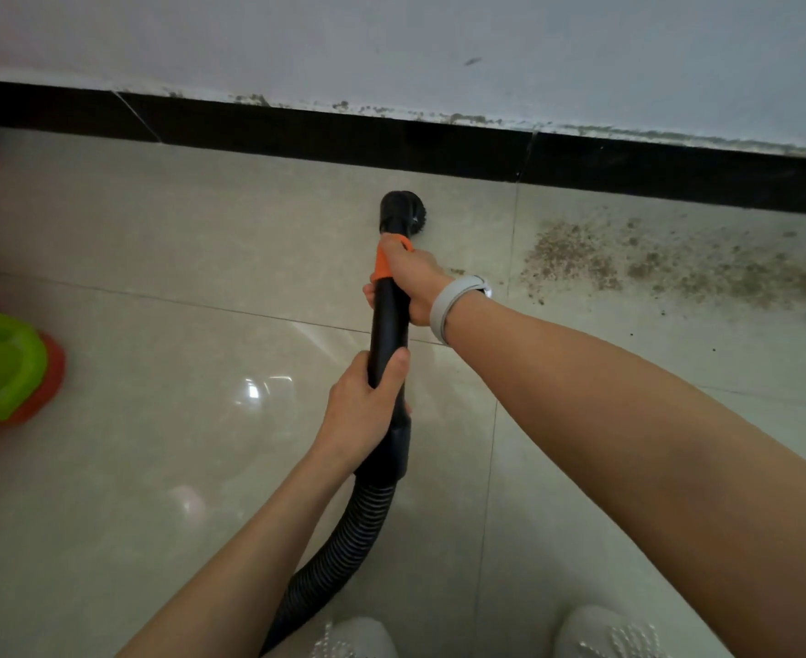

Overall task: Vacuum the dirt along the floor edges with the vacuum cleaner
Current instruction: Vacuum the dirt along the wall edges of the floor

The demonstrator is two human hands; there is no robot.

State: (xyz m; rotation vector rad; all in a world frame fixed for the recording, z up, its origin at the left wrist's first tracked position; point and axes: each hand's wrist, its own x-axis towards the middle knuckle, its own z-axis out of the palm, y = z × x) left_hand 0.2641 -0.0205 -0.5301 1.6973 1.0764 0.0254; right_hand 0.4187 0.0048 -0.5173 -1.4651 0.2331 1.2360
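Head view: wand [388,320] looks rigid and light, hose [344,539] floppy, so keep your right hand [410,277] clamped at the orange collar and left hand [363,396] wrapped round the lower tube, steering brush [398,211] near the skirting toward the dirt [629,263].

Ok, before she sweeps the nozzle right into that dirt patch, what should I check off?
1. Left hand grips the vacuum tube: ok.
2. Right hand grips at the orange collar: ok.
3. Brush nozzle on the floor: cannot tell.
4. Nozzle over the dirt patch: not ok, dirt lies to its right.
5. Nozzle against the black skirting: not ok, a gap shows.
6. Hose free of kinks: ok.
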